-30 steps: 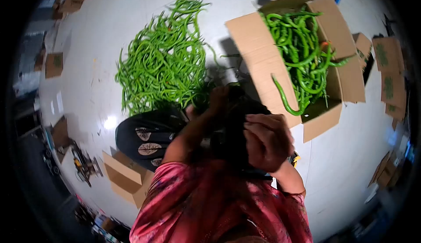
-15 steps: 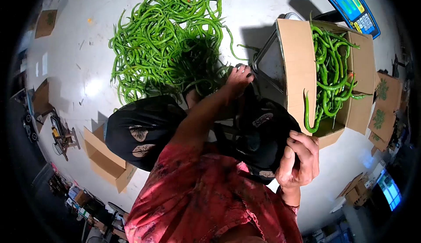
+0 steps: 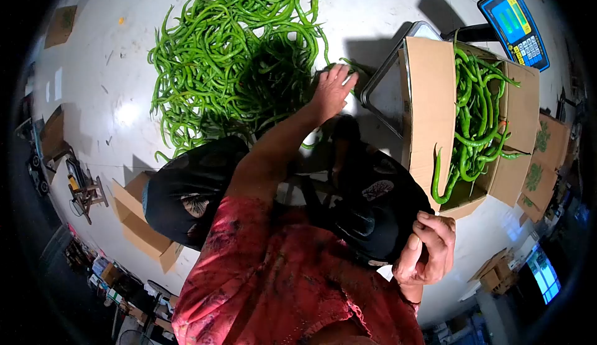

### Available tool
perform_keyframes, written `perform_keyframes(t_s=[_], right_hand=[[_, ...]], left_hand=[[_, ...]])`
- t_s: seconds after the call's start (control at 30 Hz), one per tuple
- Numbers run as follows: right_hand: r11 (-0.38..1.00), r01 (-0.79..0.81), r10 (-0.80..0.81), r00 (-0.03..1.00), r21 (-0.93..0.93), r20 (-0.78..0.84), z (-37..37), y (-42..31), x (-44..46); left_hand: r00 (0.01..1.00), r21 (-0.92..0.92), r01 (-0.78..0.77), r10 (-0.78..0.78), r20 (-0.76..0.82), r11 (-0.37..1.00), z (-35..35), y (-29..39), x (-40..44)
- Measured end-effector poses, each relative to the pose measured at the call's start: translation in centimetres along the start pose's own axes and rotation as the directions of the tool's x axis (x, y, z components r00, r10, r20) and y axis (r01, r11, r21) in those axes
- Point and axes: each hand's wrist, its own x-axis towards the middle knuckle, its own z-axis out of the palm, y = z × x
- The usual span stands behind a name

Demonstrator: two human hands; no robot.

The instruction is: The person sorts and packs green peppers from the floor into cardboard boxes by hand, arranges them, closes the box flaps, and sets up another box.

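A large heap of long green chili peppers (image 3: 217, 65) lies on the floor in front of me. My left hand (image 3: 334, 91) reaches to the heap's right edge, palm down, fingers stretched out over the floor. Close by its fingertips lies a loose pepper (image 3: 352, 66); whether they touch cannot be made out. My right hand (image 3: 428, 250) is beside my right knee, fingers curled in towards the thumb, and nothing shows in it. To my right, an open cardboard box (image 3: 429, 96) holds more green peppers (image 3: 476, 115), one hanging over its near flap.
The box stands on a platform scale (image 3: 382, 93) with a blue display (image 3: 513, 24). An open carton (image 3: 146, 233) sits by my left knee. Flattened cardboard (image 3: 546, 158) lies at the right, and a small wooden stool (image 3: 87, 192) stands at the left.
My left hand has moved forward slightly, from near my foot to the heap's right edge, and its fingers have straightened. My right hand stays by the knee. The view has shifted a little.
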Motion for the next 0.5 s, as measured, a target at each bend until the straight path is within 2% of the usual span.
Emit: perform_keyframes(t_s=[0.1,0.13,0.23,0.27,0.37,0.4,0.5], right_hand=[[1.0,-0.019,0.02,1.0,-0.025,0.021,-0.1,0.0,0.1],[0.999,-0.034,0.035,0.999,-0.032,0.025,-0.2,0.0,0.2],[0.996,-0.08,0.082,0.996,-0.046,0.038,-0.4,-0.2,0.3],[0.996,-0.084,0.085,0.996,-0.036,0.033,-0.3,0.0,0.2],[0.996,-0.082,0.083,0.996,-0.042,0.03,-0.1,0.1,0.4],[0.996,-0.078,0.08,0.996,-0.035,0.044,-0.1,0.1,0.6],[0.998,-0.054,0.054,0.998,-0.012,0.033,0.0,0.2,0.6]], left_hand=[[0.996,0.27,-0.076,0.059,0.071,0.96,1.8,-0.9,2.3],[0.996,0.37,-0.092,0.08,0.047,0.924,2.7,-1.4,3.1],[0.949,0.326,-0.138,0.031,0.313,0.935,4.2,-2.4,5.0],[0.973,0.383,-0.148,0.065,0.221,0.912,5.5,-3.1,4.8],[0.976,0.302,-0.034,-0.034,0.216,0.953,4.9,-3.6,4.0],[0.995,0.217,-0.067,0.049,0.084,0.974,4.7,-4.4,4.1],[0.996,-0.067,0.08,-0.077,0.051,0.995,4.0,-6.1,6.5]])
